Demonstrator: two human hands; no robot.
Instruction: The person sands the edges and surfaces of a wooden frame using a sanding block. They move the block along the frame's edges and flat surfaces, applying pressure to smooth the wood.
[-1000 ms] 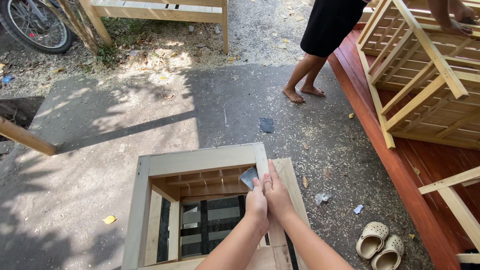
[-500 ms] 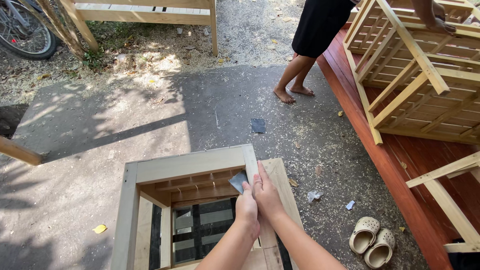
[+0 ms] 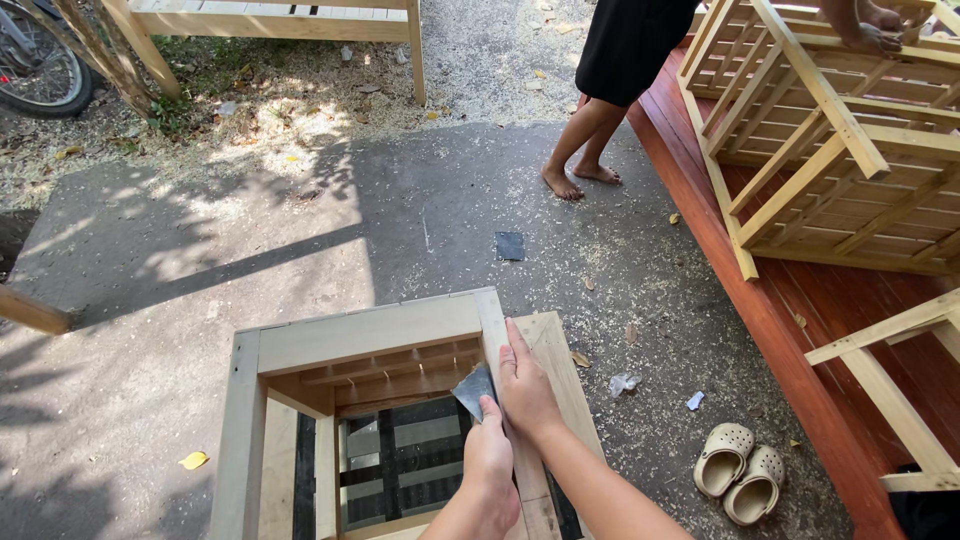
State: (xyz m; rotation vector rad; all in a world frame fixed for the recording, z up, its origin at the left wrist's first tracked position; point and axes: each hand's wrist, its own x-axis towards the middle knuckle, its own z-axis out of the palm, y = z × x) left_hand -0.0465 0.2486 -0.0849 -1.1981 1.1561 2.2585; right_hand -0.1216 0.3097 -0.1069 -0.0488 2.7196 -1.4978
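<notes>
Left hand: the left hand (image 3: 490, 465) is curled tight around a grey sheet of sandpaper (image 3: 473, 388), thumb up, pressing it against the inner face of the frame's right rail.
Right hand: the right hand (image 3: 525, 385) lies flat and spread on top of that same rail, fingers stretched toward the far right corner, grasping nothing, just bearing down on the wood.
Sandpaper: folded, dark grey, poking out above the left fist, just inside the right edge of the frame's opening.
Frame: a pale square wooden frame (image 3: 365, 335) stands open-topped on the ground, with slats (image 3: 400, 362) showing inside along its far edge and dark gaps lower down.
Ground: grey concrete (image 3: 300, 240) dusted with sawdust, half in shade.
Loose square: 1 small dark square piece (image 3: 510, 246) lies flat on the concrete beyond the frame's far right corner, well apart from it.
Scraps: a yellow leaf (image 3: 194, 460) off the frame's left edge; a crumpled pale scrap (image 3: 623, 383) to the right.
Sandals: 2 beige clogs (image 3: 740, 472) sit side by side near the red deck (image 3: 790, 330).
Other person: bare legs (image 3: 580, 150) and a black garment stand at the deck's edge; their hand (image 3: 868, 38) rests on a slatted wooden crate (image 3: 830, 150) up on the deck.
Far edge: a bicycle wheel (image 3: 45, 75) at the top left corner, with a wooden bench frame (image 3: 270, 22) beside it.
</notes>
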